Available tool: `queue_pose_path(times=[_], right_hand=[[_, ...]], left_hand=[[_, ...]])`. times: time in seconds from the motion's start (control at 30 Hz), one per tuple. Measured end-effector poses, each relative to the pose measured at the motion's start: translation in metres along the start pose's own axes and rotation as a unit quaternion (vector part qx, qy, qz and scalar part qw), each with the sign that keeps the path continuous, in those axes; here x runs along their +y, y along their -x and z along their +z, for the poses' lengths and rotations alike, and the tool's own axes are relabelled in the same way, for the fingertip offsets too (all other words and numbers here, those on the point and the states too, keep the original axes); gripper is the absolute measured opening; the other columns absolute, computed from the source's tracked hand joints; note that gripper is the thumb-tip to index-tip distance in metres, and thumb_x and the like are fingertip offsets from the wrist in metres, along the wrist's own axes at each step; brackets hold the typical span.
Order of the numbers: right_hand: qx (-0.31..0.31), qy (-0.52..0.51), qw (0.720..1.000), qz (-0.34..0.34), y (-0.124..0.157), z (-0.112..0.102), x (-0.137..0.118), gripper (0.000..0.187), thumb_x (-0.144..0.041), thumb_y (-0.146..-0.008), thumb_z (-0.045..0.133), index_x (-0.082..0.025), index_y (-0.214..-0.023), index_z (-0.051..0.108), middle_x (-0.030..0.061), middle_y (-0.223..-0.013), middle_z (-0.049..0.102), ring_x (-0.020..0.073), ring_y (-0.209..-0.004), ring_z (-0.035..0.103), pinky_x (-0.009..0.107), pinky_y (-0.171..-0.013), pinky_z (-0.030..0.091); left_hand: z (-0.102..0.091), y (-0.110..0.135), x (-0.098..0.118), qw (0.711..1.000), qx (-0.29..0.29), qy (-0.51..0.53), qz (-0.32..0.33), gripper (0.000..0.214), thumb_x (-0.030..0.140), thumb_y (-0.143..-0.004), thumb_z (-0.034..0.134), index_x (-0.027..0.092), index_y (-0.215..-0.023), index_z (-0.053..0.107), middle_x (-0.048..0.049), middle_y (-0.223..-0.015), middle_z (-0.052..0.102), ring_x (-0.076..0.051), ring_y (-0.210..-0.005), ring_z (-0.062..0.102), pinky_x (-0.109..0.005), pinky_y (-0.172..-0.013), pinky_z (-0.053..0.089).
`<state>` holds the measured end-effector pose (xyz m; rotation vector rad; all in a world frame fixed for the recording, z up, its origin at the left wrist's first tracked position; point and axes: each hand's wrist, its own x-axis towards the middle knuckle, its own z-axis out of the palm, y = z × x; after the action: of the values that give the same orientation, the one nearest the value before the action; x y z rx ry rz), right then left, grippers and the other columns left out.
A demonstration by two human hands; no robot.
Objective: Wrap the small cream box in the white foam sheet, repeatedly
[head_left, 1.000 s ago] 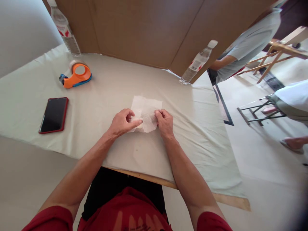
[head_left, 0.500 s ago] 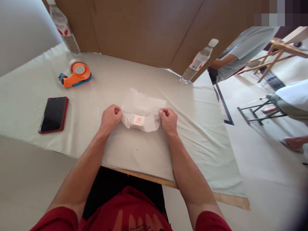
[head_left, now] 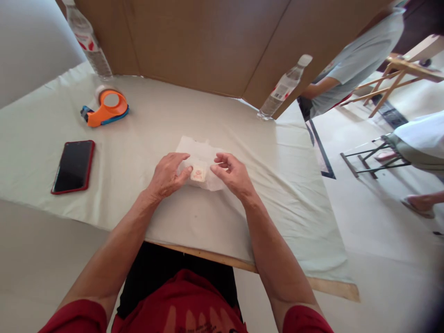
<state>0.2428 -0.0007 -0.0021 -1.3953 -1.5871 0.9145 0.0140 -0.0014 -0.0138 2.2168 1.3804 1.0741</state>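
Note:
A small pale block with red print [head_left: 198,174] lies on a thin, translucent white wrapping sheet [head_left: 199,149] near the front of the table. To its left is my left hand [head_left: 169,173], with thumb and fingers apart and the thumb tip beside the block. My right hand [head_left: 233,173] hovers over the sheet's right side, its fingers bent and the thumb separated from them. Nothing shows between the fingers of either hand. Parts of the sheet's left and right edges are hidden under the hands.
An orange tape dispenser [head_left: 109,108] and a phone in a red case [head_left: 73,166] lie on the left. Clear bottles stand at the back left [head_left: 90,44] and back right [head_left: 285,88], before a cardboard panel [head_left: 194,46]. Two people sit beyond the table's right side.
Both hands have let go of the sheet's side edges and moved inward towards the block. Their pinched fingers have opened, and the sheet has shifted slightly.

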Motion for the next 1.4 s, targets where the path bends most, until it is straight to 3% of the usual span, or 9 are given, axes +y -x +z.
queue_pose_path(times=[0.23,0.4,0.53,0.63,0.73,0.83,1.17,1.3,1.4], right_hand=[[-0.215,0.056,0.974,-0.049,0.013,-0.015,-0.016,0.025,-0.033,-0.088,0.061,-0.019,-0.103,0.075,0.0024,-0.085,0.073,0.0159,-0.077,0.063,0.030,-0.074,0.049],[-0.457,0.061,0.887,-0.019,0.042,-0.023,-0.024,0.027,-0.039,-0.086,0.069,-0.019,-0.103,0.077,0.0034,-0.090,0.078,0.0163,-0.078,0.068,0.026,-0.069,0.050],[-0.272,0.093,0.958,-0.024,0.047,-0.016,-0.019,0.024,-0.035,-0.091,0.061,-0.019,-0.102,0.075,0.0042,-0.090,0.076,0.0169,-0.077,0.066,0.029,-0.072,0.051],[-0.123,0.148,0.977,-0.088,0.034,0.004,-0.015,0.039,-0.033,-0.086,0.066,-0.020,-0.122,0.067,0.0105,-0.122,0.071,0.0235,-0.100,0.067,0.039,-0.091,0.053],[-0.114,0.232,0.959,-0.120,0.019,0.027,-0.011,0.061,-0.032,-0.082,0.071,-0.019,-0.139,0.055,0.0164,-0.141,0.060,0.0318,-0.125,0.059,0.050,-0.106,0.047],[-0.109,0.255,0.953,-0.125,0.017,0.028,-0.005,0.050,-0.030,-0.083,0.070,-0.020,-0.132,0.061,0.0143,-0.130,0.068,0.0318,-0.120,0.063,0.049,-0.105,0.047],[0.136,0.338,0.931,-0.016,0.078,-0.092,0.063,0.059,-0.054,-0.083,0.063,-0.014,-0.126,0.063,0.0215,-0.124,0.069,0.0381,-0.114,0.063,0.058,-0.096,0.050],[0.217,0.360,0.901,-0.107,0.092,-0.076,0.045,0.051,-0.048,-0.089,0.062,-0.016,-0.128,0.062,0.0218,-0.135,0.063,0.0372,-0.127,0.058,0.059,-0.106,0.043],[0.135,0.317,0.920,-0.185,0.083,-0.041,0.016,0.034,-0.036,-0.093,0.058,-0.022,-0.123,0.065,0.0156,-0.135,0.065,0.0308,-0.127,0.059,0.053,-0.109,0.045]], left_hand=[[-0.018,-0.003,0.002,0.969,-0.027,0.188,-0.158,0.044,0.055,-0.094,0.048,0.016,-0.103,0.067,-0.0020,-0.070,0.066,-0.017,-0.064,0.065,-0.029,-0.065,0.051],[-0.029,-0.005,-0.001,0.925,-0.208,0.234,-0.214,0.032,0.043,-0.083,0.060,0.017,-0.100,0.067,0.0006,-0.068,0.066,-0.013,-0.044,0.057,-0.027,-0.050,0.047],[-0.018,-0.004,-0.003,0.975,-0.117,0.127,-0.137,0.030,0.027,-0.076,0.054,0.017,-0.098,0.071,-0.0014,-0.073,0.069,-0.015,-0.063,0.063,-0.028,-0.062,0.051],[-0.009,-0.002,-0.005,0.989,-0.089,0.092,-0.070,0.053,0.023,-0.071,0.051,0.015,-0.122,0.066,-0.0094,-0.113,0.074,-0.023,-0.099,0.068,-0.035,-0.085,0.056],[-0.003,0.002,-0.011,0.982,-0.169,0.071,-0.036,0.084,0.025,-0.070,0.053,0.012,-0.152,0.039,-0.0166,-0.145,0.058,-0.030,-0.129,0.058,-0.046,-0.108,0.048],[0.001,0.004,-0.017,0.973,-0.229,0.036,-0.003,0.096,0.026,-0.070,0.058,0.008,-0.158,0.024,-0.0209,-0.152,0.050,-0.034,-0.144,0.045,-0.051,-0.120,0.035],[0.016,0.006,-0.006,0.964,-0.256,-0.074,-0.006,0.103,0.053,-0.077,0.071,0.012,-0.158,0.023,-0.0226,-0.164,0.033,-0.039,-0.155,0.024,-0.052,-0.124,0.023],[0.022,0.009,-0.001,0.965,-0.243,-0.096,-0.011,0.103,0.053,-0.077,0.070,0.010,-0.158,0.022,-0.0234,-0.163,0.034,-0.041,-0.154,0.024,-0.054,-0.123,0.021],[0.026,0.011,0.004,0.965,-0.225,-0.129,-0.027,0.104,0.056,-0.077,0.069,0.009,-0.158,0.024,-0.0236,-0.162,0.034,-0.042,-0.153,0.024,-0.055,-0.123,0.021]])
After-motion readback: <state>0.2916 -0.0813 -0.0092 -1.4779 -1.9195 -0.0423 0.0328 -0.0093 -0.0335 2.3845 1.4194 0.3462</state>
